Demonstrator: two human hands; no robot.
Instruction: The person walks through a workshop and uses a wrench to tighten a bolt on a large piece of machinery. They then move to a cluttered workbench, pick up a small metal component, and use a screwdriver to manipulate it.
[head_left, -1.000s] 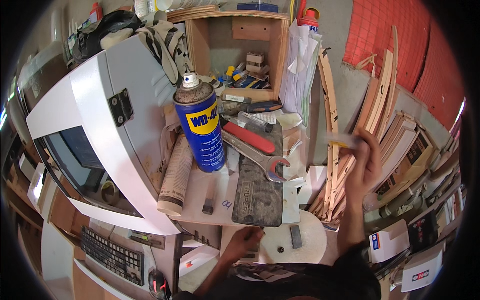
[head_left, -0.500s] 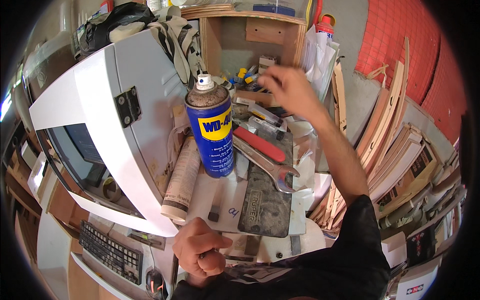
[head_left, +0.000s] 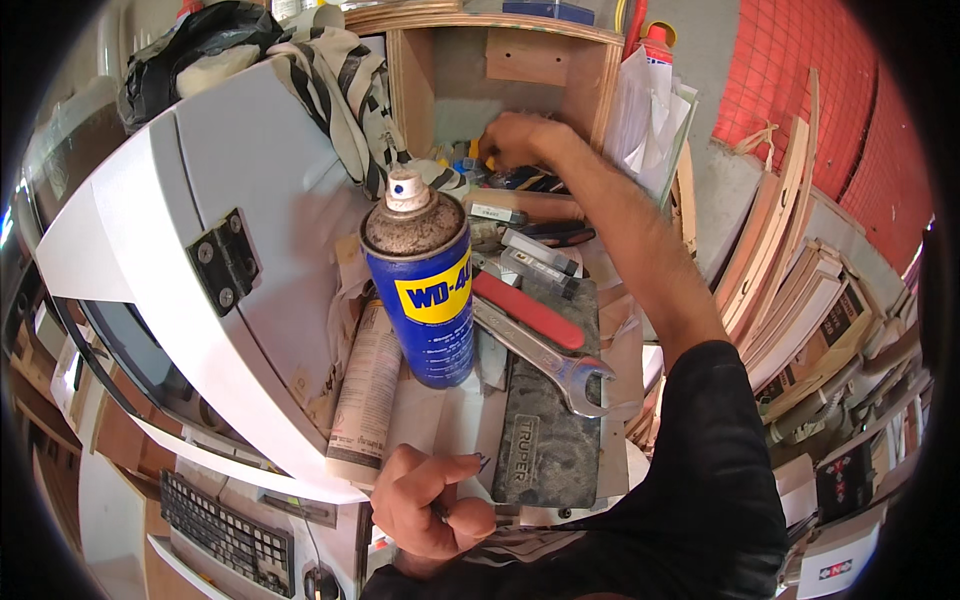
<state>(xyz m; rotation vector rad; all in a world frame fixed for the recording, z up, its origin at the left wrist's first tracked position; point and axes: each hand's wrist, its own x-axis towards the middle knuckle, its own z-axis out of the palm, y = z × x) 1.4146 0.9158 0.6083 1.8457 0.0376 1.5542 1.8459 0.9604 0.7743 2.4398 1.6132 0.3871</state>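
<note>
My left hand is closed near the front edge of the bench. A small dark thing shows between its curled fingers, too little of it to name. My right hand reaches to the far end, at the mouth of a plywood box. Its fingers curl down beside a yellow piece among small loose items; the fingertips are partly hidden. Between the hands stands a blue spray can with a white nozzle. A combination wrench and a red-handled tool lie on a dusty black case.
A cardboard-coloured tube lies left of the can, against a white cabinet with a black hinge. Clear plastic cases lie beyond the wrench. Striped cloth hangs at the back. Wood strips lean on the right; a keyboard sits lower left.
My right hand has moved left and down among the small items at the box. My left hand has shifted slightly right and lower, still closed. The view has tilted a little.
</note>
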